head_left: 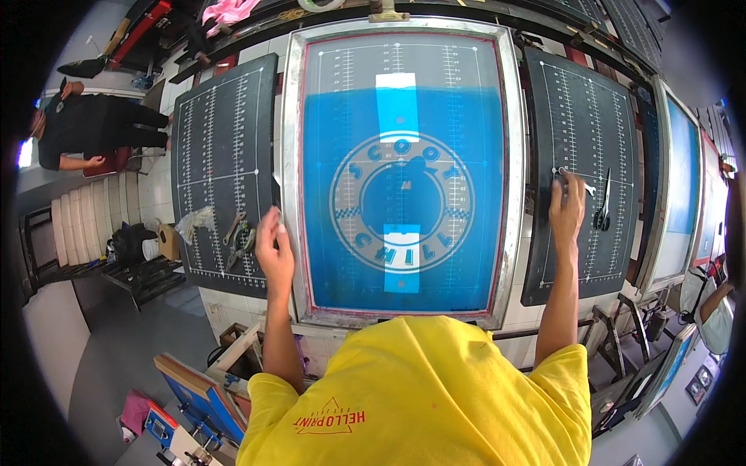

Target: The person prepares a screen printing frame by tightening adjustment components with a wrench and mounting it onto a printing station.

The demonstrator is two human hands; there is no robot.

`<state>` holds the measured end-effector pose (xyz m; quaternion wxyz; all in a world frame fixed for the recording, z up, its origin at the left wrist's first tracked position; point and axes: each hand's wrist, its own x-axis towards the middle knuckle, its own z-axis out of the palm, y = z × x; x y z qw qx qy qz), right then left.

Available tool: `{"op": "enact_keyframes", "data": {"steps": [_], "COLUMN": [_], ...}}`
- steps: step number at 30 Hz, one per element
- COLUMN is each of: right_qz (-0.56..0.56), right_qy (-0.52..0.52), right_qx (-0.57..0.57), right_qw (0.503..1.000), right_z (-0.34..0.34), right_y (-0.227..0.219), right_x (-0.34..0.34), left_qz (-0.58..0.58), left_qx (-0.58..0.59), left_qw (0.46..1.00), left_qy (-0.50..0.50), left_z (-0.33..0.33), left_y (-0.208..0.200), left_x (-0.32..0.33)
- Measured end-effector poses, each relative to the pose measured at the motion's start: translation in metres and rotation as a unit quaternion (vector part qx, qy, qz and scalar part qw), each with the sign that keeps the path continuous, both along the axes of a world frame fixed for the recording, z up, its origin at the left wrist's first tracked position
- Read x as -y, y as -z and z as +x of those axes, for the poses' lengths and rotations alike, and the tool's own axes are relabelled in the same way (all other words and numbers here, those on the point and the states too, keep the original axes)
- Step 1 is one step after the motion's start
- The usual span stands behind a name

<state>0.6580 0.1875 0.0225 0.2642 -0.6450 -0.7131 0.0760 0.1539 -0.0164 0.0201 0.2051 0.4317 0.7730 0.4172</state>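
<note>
A silk-screen frame [507,233] with a blue-coated mesh and a see-through ring design lies in front of me. Two pale strips [396,101] show through the mesh. My right hand [569,206] is over the dark right-hand platen [544,264], fingers closed on a small metal wrench [588,189]. Beside it lie black-handled scissors [603,213]. My left hand [274,245] is at the frame's left edge, thumb and fingertips pinched together; what they hold, if anything, is too small to make out. Near it, pliers and other hand tools [239,242] rest on the left-hand platen [225,140].
A clear plastic bag [196,223] lies on the left platen. Another blue screen [681,171] stands to the right. A person in dark clothes [93,120] is at the far left; another person's arm [715,301] shows at the right edge. A blue board [198,396] leans at lower left.
</note>
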Motion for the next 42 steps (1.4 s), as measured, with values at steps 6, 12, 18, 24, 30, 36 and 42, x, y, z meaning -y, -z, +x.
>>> {"op": "enact_keyframes", "data": {"steps": [6,12,18,24,30,36,42], "right_qz": [-0.175,-0.219,-0.146,-0.126,-0.158,-0.166,-0.184], "right_qy": [-0.014,0.118,0.14,0.139,0.14,0.158,0.122], "right_qx": [-0.117,-0.186,-0.178,-0.193,-0.211,-0.211,-0.206], "right_qw": [0.978,0.951,0.963,0.963,0.954,0.95,0.953], "right_z": [-0.031,-0.044,-0.059,-0.054,-0.057,-0.051,-0.042], "right_y": [0.0,0.016,0.021,0.03,0.018,0.022,0.012], "right_x": [0.116,0.172,0.169,0.169,0.168,0.168,0.179], "left_qz": [-0.062,-0.127,-0.083,-0.068,-0.061,-0.043,-0.038], "left_qx": [-0.078,0.047,0.068,0.095,0.154,0.221,0.251], "left_qw": [0.995,0.99,0.993,0.993,0.986,0.973,0.967], "left_qy": [-0.018,-0.04,-0.04,-0.027,-0.019,-0.058,-0.035], "left_z": [0.011,0.005,0.004,0.004,-0.002,0.006,-0.014], "left_y": [0.02,0.021,0.032,0.03,0.033,0.023,0.041], "left_x": [0.051,0.053,0.054,0.052,0.057,0.053,0.069]}}
